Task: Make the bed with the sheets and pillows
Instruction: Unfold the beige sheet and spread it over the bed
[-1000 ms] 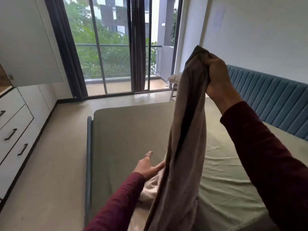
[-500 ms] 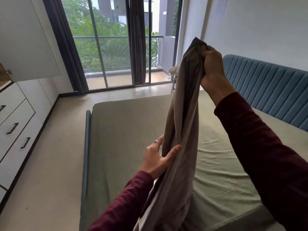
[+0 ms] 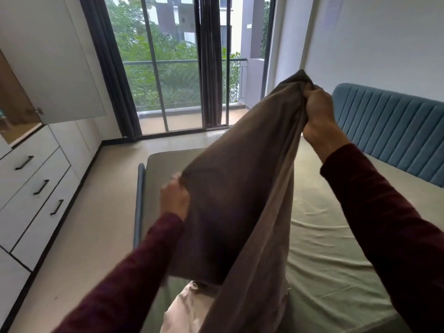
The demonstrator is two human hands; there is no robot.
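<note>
Right hand [image 3: 317, 114] clenches the brown sheet [image 3: 240, 188] high over the bed [image 3: 336, 260]; left hand [image 3: 175, 200] pinches its edge lower down. Imo spread both apart, find corners, then float it flat.

**Dark maroon sleeves, bare hands**

Both arms wear long sleeves of dark maroon knit fabric, reaching to the wrists. The left sleeve [image 3: 134, 267] is blurred, its weave hard to read. The right sleeve [image 3: 389, 227] looks smooth and plain. The left hand [image 3: 175, 197] and right hand [image 3: 319, 111] are bare, without gloves.
</note>
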